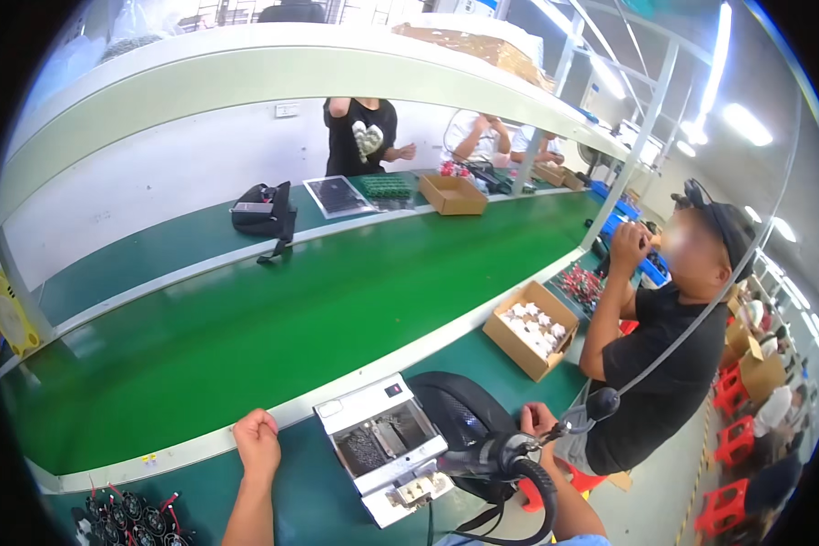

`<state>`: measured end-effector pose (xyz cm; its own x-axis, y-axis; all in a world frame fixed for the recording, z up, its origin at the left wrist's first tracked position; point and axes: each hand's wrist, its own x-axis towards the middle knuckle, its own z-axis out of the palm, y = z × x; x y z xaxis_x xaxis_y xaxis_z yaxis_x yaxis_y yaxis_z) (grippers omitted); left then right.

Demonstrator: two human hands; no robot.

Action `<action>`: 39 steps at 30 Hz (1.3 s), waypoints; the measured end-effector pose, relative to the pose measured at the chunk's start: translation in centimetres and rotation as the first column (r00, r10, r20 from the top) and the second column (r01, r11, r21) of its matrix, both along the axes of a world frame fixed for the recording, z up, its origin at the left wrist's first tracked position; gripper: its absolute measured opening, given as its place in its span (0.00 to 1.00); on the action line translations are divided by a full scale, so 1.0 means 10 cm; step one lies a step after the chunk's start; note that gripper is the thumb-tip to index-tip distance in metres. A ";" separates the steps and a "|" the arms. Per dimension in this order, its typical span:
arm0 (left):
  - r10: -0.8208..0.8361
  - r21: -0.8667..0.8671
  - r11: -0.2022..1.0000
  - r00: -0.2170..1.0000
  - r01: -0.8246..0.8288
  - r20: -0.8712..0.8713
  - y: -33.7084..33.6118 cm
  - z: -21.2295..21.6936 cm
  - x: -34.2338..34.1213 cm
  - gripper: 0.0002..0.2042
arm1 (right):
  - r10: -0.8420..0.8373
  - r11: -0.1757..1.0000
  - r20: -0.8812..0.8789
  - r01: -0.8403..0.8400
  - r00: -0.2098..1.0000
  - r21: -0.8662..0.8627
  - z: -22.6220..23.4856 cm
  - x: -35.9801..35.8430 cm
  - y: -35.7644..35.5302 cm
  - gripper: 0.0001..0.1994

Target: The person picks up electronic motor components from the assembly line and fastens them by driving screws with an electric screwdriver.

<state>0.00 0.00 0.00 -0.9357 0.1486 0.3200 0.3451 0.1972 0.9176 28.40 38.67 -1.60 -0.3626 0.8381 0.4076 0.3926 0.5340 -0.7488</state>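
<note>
My left hand (pixel 257 441) is closed in a fist beside the pale rail of the green belt, with nothing visible in it. To its right stands a white metal box-shaped device (pixel 387 448) with a switch and an open compartment of dark, crumbly material. My right hand (pixel 539 419) is right of the device, fingers curled; what they hold, if anything, is hidden. Just in front of it is a black flexible hose (pixel 539 487) with a dark fitting and metal joint. A black backpack (pixel 460 409) lies between the device and my right hand.
Small wired round parts (pixel 132 520) lie at the lower left. A cardboard box (pixel 533 329) of white star-shaped pieces stands at right, beside a seated co-worker (pixel 669 364). Across the green belt (pixel 273 318) are a black bag (pixel 264 214), an open carton (pixel 452 195) and other people.
</note>
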 end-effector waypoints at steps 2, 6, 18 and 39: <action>-0.001 0.014 1.000 1.000 0.001 0.013 0.11 -0.04 0.16 0.12 | 0.039 0.999 0.002 -0.039 0.999 0.029 0.05 0.06 0.19 0.10; -0.017 -0.033 0.999 1.000 0.017 -0.009 -0.09 0.05 -0.09 0.12 | 0.009 1.000 -0.010 -0.009 1.000 0.007 -0.01 -0.08 -0.16 0.07; -0.007 -0.051 0.999 0.999 0.005 -0.042 -0.07 0.04 -0.08 0.11 | -0.062 0.998 0.052 0.063 0.997 -0.029 0.05 -0.09 -0.16 0.05; 0.002 -0.071 0.997 0.999 -0.004 -0.035 -0.06 0.09 -0.06 0.12 | 0.009 1.000 0.024 -0.009 1.000 0.024 0.03 -0.10 -0.15 0.06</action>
<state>-0.58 -0.57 0.87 -0.9247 0.1693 0.3409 0.3757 0.2622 0.8889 27.44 37.14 -1.29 -0.3797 0.8249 0.4188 0.4053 0.5553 -0.7262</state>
